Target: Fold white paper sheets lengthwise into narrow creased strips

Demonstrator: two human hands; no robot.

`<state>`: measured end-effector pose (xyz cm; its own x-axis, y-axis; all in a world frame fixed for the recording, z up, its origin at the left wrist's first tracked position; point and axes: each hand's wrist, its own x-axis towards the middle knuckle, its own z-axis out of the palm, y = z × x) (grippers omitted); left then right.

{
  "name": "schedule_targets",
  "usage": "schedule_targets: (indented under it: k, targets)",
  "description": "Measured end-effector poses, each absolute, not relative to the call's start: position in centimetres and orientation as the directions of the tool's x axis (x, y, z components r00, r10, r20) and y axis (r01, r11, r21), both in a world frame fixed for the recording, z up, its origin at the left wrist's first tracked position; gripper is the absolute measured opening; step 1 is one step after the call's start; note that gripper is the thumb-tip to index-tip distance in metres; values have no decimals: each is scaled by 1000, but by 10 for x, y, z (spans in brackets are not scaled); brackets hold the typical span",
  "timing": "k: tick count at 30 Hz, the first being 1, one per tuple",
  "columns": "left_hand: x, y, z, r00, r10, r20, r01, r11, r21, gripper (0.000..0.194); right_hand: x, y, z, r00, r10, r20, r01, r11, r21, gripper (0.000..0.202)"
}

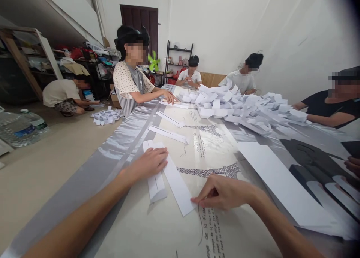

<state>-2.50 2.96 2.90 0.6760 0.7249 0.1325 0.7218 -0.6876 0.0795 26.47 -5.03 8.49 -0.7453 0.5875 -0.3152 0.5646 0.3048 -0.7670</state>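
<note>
My left hand (148,162) lies palm down on a folded white paper piece (156,187), fingers stretched out across it and touching the upper part of the white paper strip (178,186) beside it. The strip slants toward me on the table. At its near right corner my right hand (226,192) is closed, thumb and forefinger pinching the paper's edge. Beyond my left hand lie two narrow folded paper pieces, one nearer (168,134) and one farther (169,119). To the right of my right hand rests a stack of long white paper sheets (281,181).
A large heap of folded white papers (239,104) covers the table's far middle. The tablecloth (112,235) bears Eiffel Tower drawings. A co-worker (132,74) handles paper at the left edge; others sit at the far end and right. Another person (66,95) crouches by a floor pile (107,116).
</note>
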Motion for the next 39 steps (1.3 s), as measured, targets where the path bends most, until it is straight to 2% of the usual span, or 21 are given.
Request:
schedule_targets:
  k: [3,7,10,13,15,18,24,27,31,35,39]
  targets:
    - [-25,29,26,686,699,201,710,-704,28,36,268,-48,81,-728,584,-359,586,258,-768,51]
    - [-20,25,32,835,496,239,503,-863,31,33,267,-43,74,-730,603,-322,571,281,-771,37]
    - [-14,20,40,889,390,239,381,-921,84,29,255,-40,67,-692,707,-149,533,360,-766,24]
    - [-9,17,44,891,371,261,353,-928,117,25,233,-43,55,-514,857,37,574,375,-728,15]
    - [-7,15,44,883,381,275,347,-923,165,21,219,-46,45,-390,917,84,651,339,-680,11]
    - [-4,12,44,861,428,276,361,-895,263,17,207,-50,31,-314,941,124,708,319,-630,10]
    - [0,4,44,836,482,262,366,-846,387,10,207,-48,23,-274,954,124,698,286,-656,7]
    - [4,1,43,836,466,291,350,-859,372,10,210,-45,24,-292,949,117,627,282,-726,11]
    - [2,9,42,833,434,342,338,-890,305,21,223,-38,37,-332,943,16,495,189,-848,10]
    - [-19,33,43,808,418,417,335,-906,260,32,244,-31,59,-347,938,-30,532,170,-829,14]
    - [-38,49,44,767,458,450,366,-888,279,35,262,-25,68,-346,938,-26,584,193,-789,16]
